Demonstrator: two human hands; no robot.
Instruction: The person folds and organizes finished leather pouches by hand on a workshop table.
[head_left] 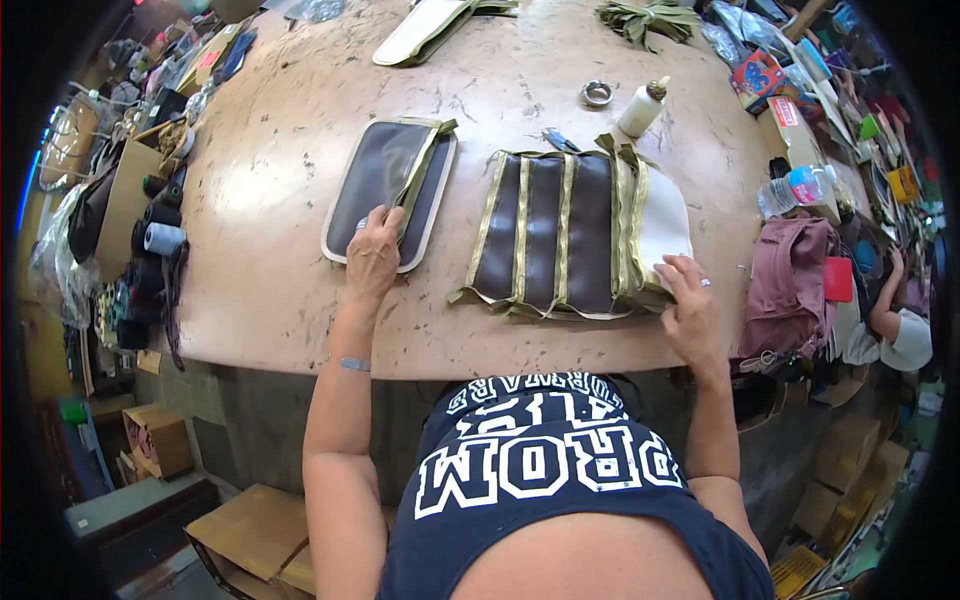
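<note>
- Hands were laid flat on separate pieces: the left hand (373, 255), its grip open and closed on nothing, pressed the near edge of the brown panel (385, 185).
- The right hand (690, 305) was spread on the near right corner of the striped panel stack (560, 235), whose strips ran away from the person.
- A glue bottle (642, 108), metal ring (597, 93) and blue-handled tool (560, 140) were left beyond on the table (280, 290), well apart from both hands.
</note>
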